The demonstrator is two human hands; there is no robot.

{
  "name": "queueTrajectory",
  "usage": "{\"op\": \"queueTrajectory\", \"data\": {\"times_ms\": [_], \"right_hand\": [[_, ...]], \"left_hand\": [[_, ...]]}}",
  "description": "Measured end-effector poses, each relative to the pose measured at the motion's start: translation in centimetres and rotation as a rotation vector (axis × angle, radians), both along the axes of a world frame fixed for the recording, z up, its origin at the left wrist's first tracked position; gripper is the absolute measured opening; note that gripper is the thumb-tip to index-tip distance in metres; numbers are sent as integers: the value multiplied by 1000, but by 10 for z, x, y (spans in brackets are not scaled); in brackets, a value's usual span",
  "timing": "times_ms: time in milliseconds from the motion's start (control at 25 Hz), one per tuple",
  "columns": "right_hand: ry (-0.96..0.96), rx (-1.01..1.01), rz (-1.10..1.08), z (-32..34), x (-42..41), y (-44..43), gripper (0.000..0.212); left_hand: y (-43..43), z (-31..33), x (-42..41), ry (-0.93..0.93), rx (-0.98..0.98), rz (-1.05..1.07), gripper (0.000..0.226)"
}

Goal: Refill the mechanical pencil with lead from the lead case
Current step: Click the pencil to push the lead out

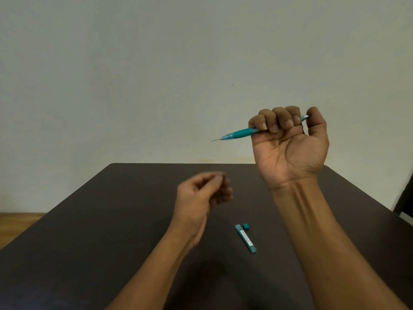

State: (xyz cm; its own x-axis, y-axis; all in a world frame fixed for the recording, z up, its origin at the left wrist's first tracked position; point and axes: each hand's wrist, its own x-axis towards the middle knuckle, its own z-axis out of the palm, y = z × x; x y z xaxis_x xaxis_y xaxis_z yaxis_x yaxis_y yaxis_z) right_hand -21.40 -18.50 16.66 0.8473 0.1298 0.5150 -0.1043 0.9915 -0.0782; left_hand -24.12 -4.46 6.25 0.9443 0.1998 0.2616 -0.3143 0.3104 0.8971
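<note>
My right hand [290, 139] is raised above the table and grips a teal mechanical pencil [239, 133] in a fist, thumb over its rear end. The pencil's tip points left with a thin lead sticking out. My left hand [201, 195] hovers lower over the table, blurred, with fingers curled and thumb near the fingertips; whether it pinches anything I cannot tell. A teal lead case [245, 238] lies flat on the table between my forearms. A small teal cap [245, 226] sits right beside the case's far end.
The dark brown table [111, 231] reaches from the near edge to the plain grey wall. A strip of wooden floor [17, 224] shows at the left. A dark chair edge [404, 198] stands at the right.
</note>
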Motion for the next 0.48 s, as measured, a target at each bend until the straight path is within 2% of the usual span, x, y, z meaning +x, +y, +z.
{"op": "queueTrajectory", "data": {"times_ms": [200,360,480], "right_hand": [[-27,-22,-9,20,-11,6,43],[-96,-41,-73,53,-14,5,46],[-95,-51,-182,64,-14,-5,47]], "left_hand": [[8,81,15,-184,53,13,15],[20,85,23,-229,272,24,14],[38,91,26,-260,267,28,14]]}}
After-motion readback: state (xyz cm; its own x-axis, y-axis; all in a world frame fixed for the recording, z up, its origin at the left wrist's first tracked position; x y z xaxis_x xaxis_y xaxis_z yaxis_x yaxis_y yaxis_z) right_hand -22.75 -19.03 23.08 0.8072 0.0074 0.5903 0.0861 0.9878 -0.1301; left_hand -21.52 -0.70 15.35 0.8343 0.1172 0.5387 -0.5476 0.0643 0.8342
